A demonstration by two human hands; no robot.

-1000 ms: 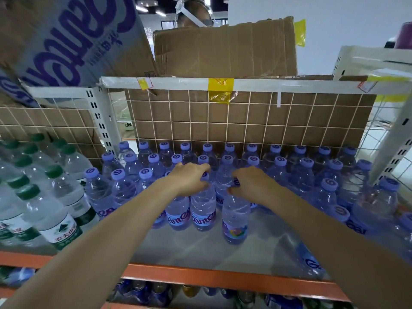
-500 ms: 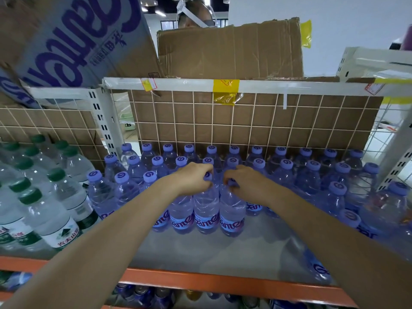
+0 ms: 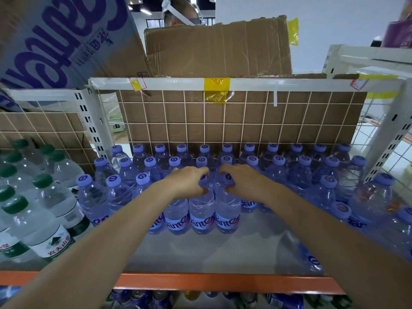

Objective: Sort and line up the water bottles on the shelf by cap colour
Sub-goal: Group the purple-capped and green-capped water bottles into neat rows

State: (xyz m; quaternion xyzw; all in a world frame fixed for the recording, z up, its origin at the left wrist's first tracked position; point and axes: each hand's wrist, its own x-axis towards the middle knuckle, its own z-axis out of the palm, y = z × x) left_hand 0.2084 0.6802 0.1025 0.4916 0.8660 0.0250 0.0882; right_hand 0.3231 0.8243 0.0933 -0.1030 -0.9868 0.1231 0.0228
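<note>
- Cardboard boxes (image 3: 217, 46) sit on the top rail; a wire grid backed with cardboard (image 3: 240, 121) closes the rear of the grey shelf (image 3: 200, 253) with its orange front edge.
- Far left: green-capped bottles (image 3: 42, 210) stand in their own group, apart from the purple ones beyond the white upright (image 3: 93, 121).
- Left of centre: purple-capped bottles (image 3: 276, 170) in two full back rows; a third, front row runs only partway across from the left.
- Left hand (image 3: 189, 182): fingers curled down over the cap and neck of the front-row bottle (image 3: 201, 210), gripping it from above.
- Right hand (image 3: 243, 181): fingers curled likewise round the neck of the neighbouring bottle (image 3: 227, 210). The two bottles stand upright, touching side by side, at the end of the front row.
- Right: loose purple-capped bottles, some tilted, one lying bottle (image 3: 310, 257) on its side near the shelf edge.
- Judgement: row-building step, front row incomplete.
- Risk: thin bottles gripped high can tip at the base if pushed rather than lifted; one falling would knock its close-packed neighbours.
- Risk: a forearm sweeping right could nudge the bottle on its side off the front edge.
</note>
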